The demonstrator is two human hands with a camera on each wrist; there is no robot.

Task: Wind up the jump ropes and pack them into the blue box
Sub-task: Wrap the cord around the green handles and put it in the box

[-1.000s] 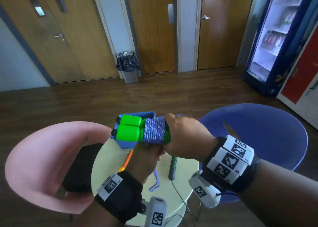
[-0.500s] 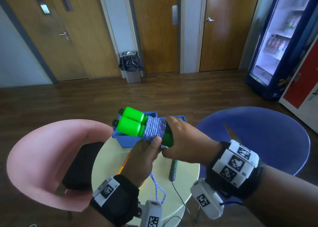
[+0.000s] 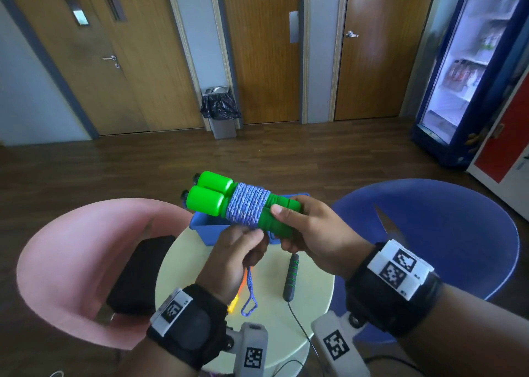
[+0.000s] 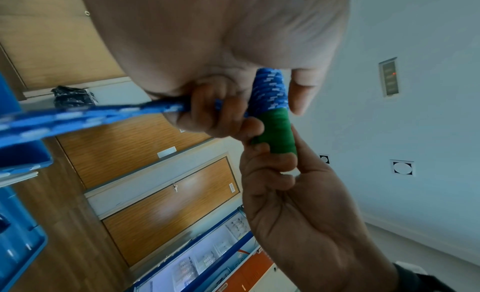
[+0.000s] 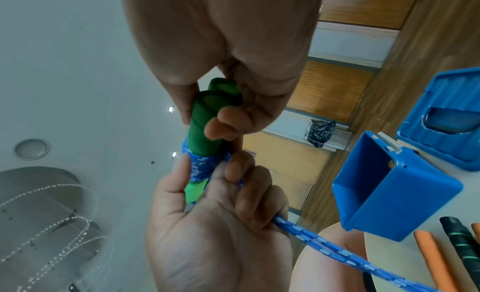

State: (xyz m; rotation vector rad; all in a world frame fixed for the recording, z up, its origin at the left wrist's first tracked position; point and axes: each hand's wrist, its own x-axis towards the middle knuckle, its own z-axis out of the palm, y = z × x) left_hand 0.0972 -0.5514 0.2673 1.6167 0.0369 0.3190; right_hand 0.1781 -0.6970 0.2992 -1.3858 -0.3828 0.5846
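Your left hand sits nearest you, fingers curled round the loose blue rope tail, pinching it right under the wound coil; the tail loop hangs down from that fist over the round table. Your right hand grips the dark green ends of the two green handles, thumb on top, fingers wrapped beneath, so the bundle is held in the air above the table, tilted with the bright ends up and away from you. Coil wraps the middle of both handles, between your two hands. On the table under the bundle: a grey-black handle with a thin cord, an orange handle beside it. The blue box stands open on the table's far edge, directly behind the bundle. Pink chair left of the table with a black item on it, blue chair right. Beyond the table: bin, doors.
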